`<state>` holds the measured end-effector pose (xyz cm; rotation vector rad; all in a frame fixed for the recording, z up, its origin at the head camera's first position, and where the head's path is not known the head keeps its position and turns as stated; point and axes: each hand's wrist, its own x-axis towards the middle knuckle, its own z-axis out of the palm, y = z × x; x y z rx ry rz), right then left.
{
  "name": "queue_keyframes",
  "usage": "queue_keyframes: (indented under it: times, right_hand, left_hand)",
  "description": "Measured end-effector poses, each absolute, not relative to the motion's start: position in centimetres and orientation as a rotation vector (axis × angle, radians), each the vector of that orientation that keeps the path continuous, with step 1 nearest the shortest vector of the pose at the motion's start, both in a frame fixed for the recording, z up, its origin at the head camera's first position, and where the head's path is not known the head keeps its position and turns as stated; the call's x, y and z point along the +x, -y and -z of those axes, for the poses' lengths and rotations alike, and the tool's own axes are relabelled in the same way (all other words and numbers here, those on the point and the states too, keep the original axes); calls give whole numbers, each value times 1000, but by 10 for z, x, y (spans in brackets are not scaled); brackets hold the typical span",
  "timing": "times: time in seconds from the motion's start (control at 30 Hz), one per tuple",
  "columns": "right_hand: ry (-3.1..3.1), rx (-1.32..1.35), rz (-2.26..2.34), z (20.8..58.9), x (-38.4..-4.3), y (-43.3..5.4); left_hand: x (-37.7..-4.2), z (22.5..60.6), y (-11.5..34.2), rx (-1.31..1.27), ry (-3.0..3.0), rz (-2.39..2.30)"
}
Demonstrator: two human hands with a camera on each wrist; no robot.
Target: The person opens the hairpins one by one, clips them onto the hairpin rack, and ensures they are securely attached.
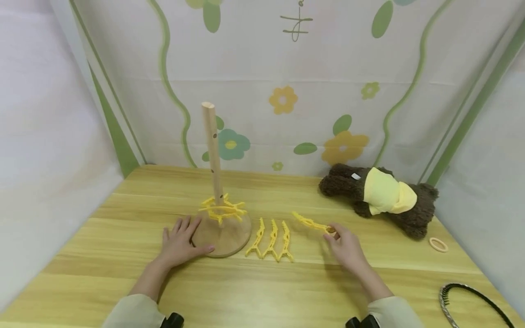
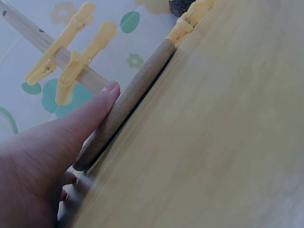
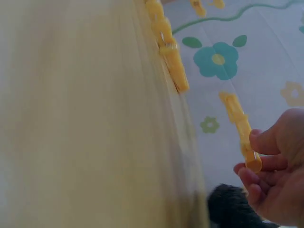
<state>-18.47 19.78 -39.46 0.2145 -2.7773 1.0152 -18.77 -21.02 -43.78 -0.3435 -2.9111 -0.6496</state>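
Observation:
A wooden post [image 1: 213,155] stands upright on a round wooden base [image 1: 231,241]. Around the post's lower part sit several yellow alligator hair clips [image 1: 223,209], also seen in the left wrist view. My left hand [image 1: 180,243] rests at the left edge of the base, fingers spread, its thumb on the rim [image 2: 137,92]. My right hand [image 1: 344,248] pinches one yellow alligator hair clip [image 1: 307,222] by its end, between thumb and fingers; the clip points left, above the table [image 3: 237,123]. Three more matching clips [image 1: 273,239] lie side by side between the base and my right hand.
A dark brown plush toy [image 1: 342,182] in a yellow top lies at the back right. Near the right edge are a small pale ring [image 1: 438,244] and a black headband [image 1: 471,287]. A patterned cloth [image 1: 254,59] hangs behind the wooden table [image 1: 229,291].

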Motion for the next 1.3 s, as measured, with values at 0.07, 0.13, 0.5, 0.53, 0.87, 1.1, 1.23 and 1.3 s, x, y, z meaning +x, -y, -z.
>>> queue_keyframes:
  times: [0.07,0.13,0.5,0.53,0.87,1.1,1.23,1.3]
  right_hand:
    - [2776,252,-980,389,-187,-199]
    - [2761,293,-955,385,-190,-198]
    - [2499,499,-910,360,-211,-158]
    - [2483,523,-913,357,-214,-152]
    - [2317,824,-917,331,-227,-93]
    - [2323,908,-988,326,-230,-59]
    - [2331,909,-1002,325,-231,-47]
    - [2340,914,-1003,324,-231,-43]
  left_hand:
    - [-188,439,209,-346,2909,660]
    - [-189,440,208,-345,2904,663]
    - [-189,440,208,-334,2895,657]
    - [-189,440,208,-336,2890,656]
    - [-188,435,207,-340,2908,649]
    - [-185,434,208,-317,2914,642]
    - [-186,434,206,-324,2912,649]
    - [-186,434,205,-328,2906,649]
